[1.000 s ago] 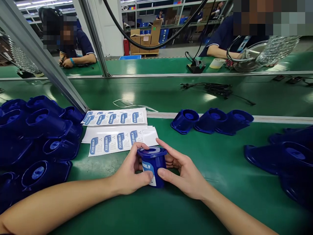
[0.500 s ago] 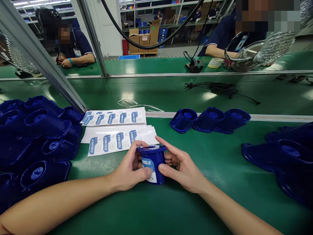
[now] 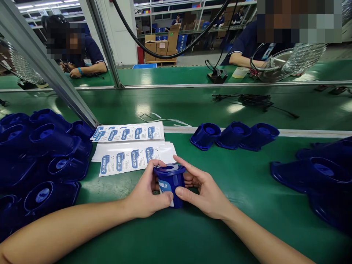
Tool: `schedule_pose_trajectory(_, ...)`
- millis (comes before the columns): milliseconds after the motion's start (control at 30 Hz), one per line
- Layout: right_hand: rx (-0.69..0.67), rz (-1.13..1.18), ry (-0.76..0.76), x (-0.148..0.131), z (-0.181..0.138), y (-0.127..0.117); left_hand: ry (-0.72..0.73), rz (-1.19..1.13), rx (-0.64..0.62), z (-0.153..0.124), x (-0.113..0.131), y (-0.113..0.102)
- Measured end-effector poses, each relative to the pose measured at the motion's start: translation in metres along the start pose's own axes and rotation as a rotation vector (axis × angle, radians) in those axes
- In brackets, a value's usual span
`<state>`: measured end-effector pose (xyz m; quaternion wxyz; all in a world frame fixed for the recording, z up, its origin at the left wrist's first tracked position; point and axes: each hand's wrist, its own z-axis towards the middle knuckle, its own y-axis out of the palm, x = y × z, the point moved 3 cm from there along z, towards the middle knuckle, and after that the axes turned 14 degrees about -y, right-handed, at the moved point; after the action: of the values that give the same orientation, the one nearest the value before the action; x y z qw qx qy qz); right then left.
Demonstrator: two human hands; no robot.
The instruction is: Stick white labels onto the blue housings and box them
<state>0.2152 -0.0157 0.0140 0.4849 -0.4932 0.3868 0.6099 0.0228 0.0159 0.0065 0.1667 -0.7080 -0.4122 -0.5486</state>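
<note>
Between my hands stands a dark blue plastic housing [image 3: 178,183] with a flanged top. A blue-and-white label [image 3: 164,186] reading "5000L/H" sits on its left side. My left hand [image 3: 151,190] grips that side, with the thumb pressed over the label's lower part. Around the right side, my right hand [image 3: 202,192] holds the housing with its thumb on the front and its index finger stretched along the rim. The remaining right fingers are partly hidden behind it. Just beyond my left hand lie printed label sheets [image 3: 126,161].
Blue housings [image 3: 52,143] are heaped at the left, and others [image 3: 324,170] lie at the right. A row of three housings [image 3: 233,134] stands beyond my hands. Black cables [image 3: 247,99] rest behind the ledge. A metal post [image 3: 55,62] slants at the left. Two co-workers sit opposite.
The housing has turned slightly in my hands, so less of the label shows. My left thumb has slid a little to the right across it.
</note>
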Motion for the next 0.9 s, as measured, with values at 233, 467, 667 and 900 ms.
schedule_pose_trajectory(233, -0.005, 0.089, 0.023, 0.006, -0.001, -0.004, -0.031, 0.116, 0.03, -0.005, 0.003, 0.006)
schedule_pose_trajectory(467, 0.043, 0.422, 0.097, 0.007, 0.004, -0.003, 0.152, 0.286, 0.126, -0.004, -0.003, 0.007)
schedule_pose_trajectory(667, 0.024, 0.572, 0.207, 0.009, 0.003, 0.005, 0.339, 0.328, 0.306, -0.002, 0.0, 0.001)
schedule_pose_trajectory(900, 0.034, 0.553, 0.224, 0.017, -0.003, 0.009, 0.478, 0.434, 0.454, -0.008, 0.006, 0.001)
